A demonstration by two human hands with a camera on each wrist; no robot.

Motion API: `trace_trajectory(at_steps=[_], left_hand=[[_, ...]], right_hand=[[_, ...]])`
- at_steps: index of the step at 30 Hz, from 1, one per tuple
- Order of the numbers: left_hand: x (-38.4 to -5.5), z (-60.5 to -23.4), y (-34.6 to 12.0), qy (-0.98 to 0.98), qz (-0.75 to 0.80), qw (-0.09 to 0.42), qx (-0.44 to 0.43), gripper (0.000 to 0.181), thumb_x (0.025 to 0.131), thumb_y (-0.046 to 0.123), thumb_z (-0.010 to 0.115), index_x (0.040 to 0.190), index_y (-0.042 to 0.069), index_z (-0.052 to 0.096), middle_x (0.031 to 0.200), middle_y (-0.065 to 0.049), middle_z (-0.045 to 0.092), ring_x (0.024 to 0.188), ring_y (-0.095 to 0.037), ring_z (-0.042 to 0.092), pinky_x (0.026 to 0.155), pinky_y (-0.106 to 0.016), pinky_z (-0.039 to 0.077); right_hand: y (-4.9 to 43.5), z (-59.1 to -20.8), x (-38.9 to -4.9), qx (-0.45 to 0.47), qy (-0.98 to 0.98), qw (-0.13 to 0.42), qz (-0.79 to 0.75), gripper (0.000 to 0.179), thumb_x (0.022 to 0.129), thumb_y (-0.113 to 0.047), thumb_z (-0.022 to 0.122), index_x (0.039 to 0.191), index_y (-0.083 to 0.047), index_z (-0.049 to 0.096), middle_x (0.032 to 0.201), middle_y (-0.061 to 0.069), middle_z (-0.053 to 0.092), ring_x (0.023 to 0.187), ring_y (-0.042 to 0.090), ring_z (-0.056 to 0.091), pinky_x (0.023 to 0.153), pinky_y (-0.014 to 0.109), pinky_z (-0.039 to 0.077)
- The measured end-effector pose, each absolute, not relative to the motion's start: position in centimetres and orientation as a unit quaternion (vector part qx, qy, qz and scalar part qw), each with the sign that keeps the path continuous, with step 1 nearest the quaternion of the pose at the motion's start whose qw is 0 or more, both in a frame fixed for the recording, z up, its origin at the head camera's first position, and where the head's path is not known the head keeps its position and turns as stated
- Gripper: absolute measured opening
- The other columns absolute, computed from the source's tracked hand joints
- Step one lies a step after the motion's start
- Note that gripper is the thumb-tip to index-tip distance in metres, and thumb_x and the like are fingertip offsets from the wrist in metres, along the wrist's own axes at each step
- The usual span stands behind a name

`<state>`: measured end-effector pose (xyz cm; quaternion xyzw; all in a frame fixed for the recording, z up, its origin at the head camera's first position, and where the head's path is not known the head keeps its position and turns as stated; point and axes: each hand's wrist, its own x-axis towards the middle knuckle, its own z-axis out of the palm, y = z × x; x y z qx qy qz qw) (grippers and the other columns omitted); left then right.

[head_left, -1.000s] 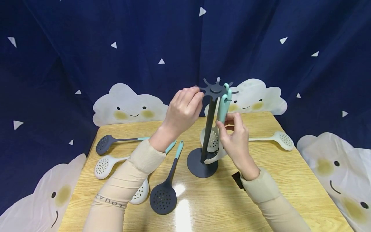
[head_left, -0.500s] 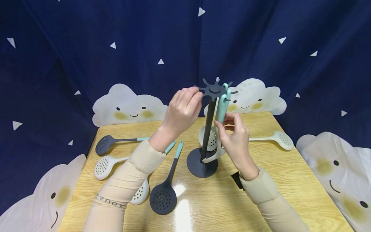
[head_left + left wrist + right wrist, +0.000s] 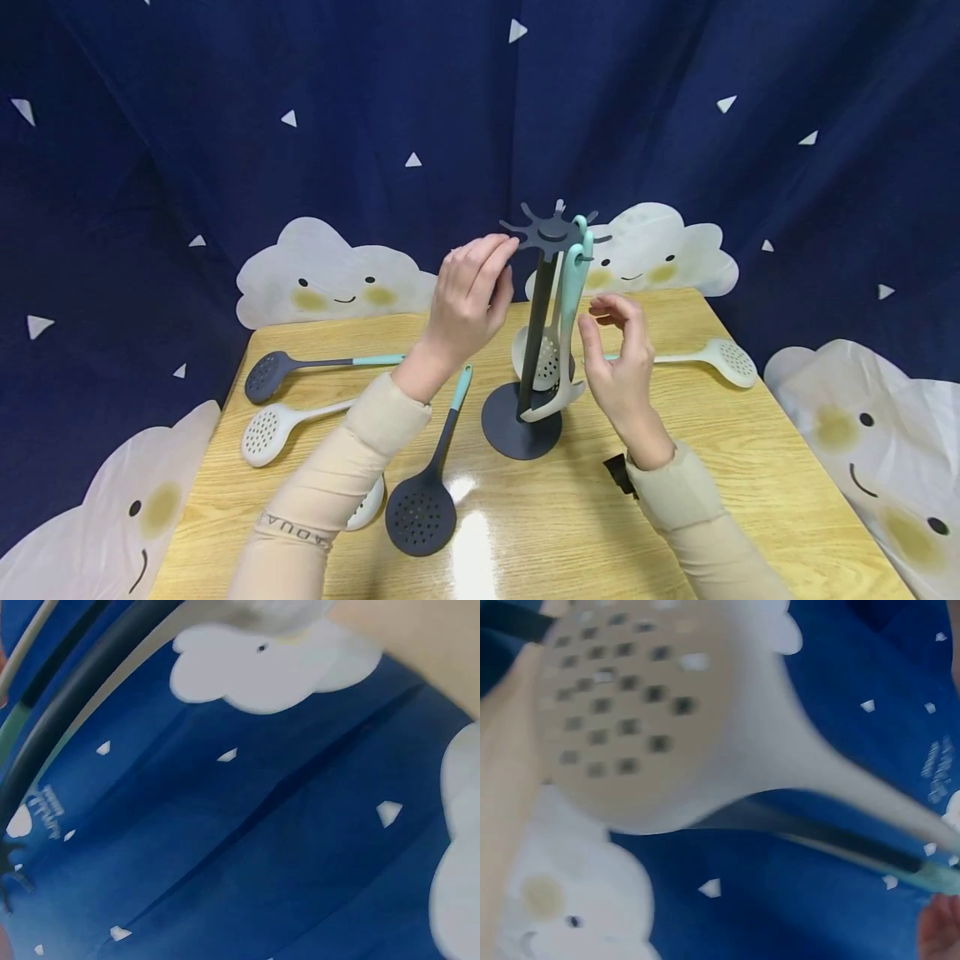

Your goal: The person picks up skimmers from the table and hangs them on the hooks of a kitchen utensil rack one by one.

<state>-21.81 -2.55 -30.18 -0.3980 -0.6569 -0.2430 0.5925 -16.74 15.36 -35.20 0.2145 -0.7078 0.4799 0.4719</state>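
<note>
In the head view a dark utensil rack [image 3: 537,333] stands upright on a round base, with a ring of hooks at its top. Several utensils with mint handles hang on its right side; the front one, a white skimmer [image 3: 564,387], is seen edge-on. My right hand [image 3: 621,354] is just right of the handles, holding nothing, its fingers bent and thumb apart. My left hand [image 3: 472,287] has its fingertips right at a left hook, thumb spread away below. The right wrist view shows a white perforated skimmer head [image 3: 630,705] close up, a dark utensil [image 3: 832,840] behind it.
On the wooden table [image 3: 540,533] lie a dark skimmer [image 3: 422,514], a smaller dark one [image 3: 268,375] and white skimmers [image 3: 264,433] at left, partly behind my left arm. Another white skimmer [image 3: 731,363] lies at right. A blue curtain [image 3: 420,83] hangs behind.
My right hand has let go of the hanging skimmer's handle and moved slightly right. My left hand has loosened from the rack's hook, its thumb dropping away from the fingers.
</note>
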Motion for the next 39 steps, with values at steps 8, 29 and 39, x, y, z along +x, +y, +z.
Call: trace_trajectory(at_steps=[8,29,39], left_hand=[[-22.3,-36.0,-2.2,-0.695,-0.326,0.529,-0.363,0.038,0.08,-0.003,0.055,0.117,-0.007,0.046,0.114,-0.021,0.051,0.104,-0.033,0.05,0.085,-0.041,0.044],[-21.4,-51.5,-1.0,-0.938,-0.273,-0.07,-0.202,0.064,0.087,0.014,0.057,0.138,-0.008,0.025,0.141,-0.023,0.032,0.131,-0.033,0.029,0.107,-0.038,0.027],[-21.6,-53.3,-0.7,-0.946,-0.228,-0.161,-0.167,0.062,0.086,0.017,0.06,0.134,-0.01,0.032,0.133,-0.025,0.037,0.123,-0.036,0.038,0.101,-0.039,0.035]], right_hand=[[18.6,-40.8,-19.3,0.138,-0.72,0.482,0.48,0.024,0.084,0.013,0.048,0.109,0.014,0.048,0.105,0.028,0.052,0.095,0.037,0.049,0.084,0.035,0.042],[18.3,-55.7,-18.1,0.103,-0.882,0.066,0.455,0.065,0.069,0.005,0.066,0.129,0.009,0.039,0.127,0.032,0.039,0.119,0.044,0.035,0.1,0.055,0.028],[15.9,-56.7,-17.0,0.09,-0.927,-0.007,0.364,0.091,0.07,-0.027,0.076,0.136,0.011,0.026,0.135,0.035,0.03,0.125,0.049,0.028,0.101,0.057,0.025]])
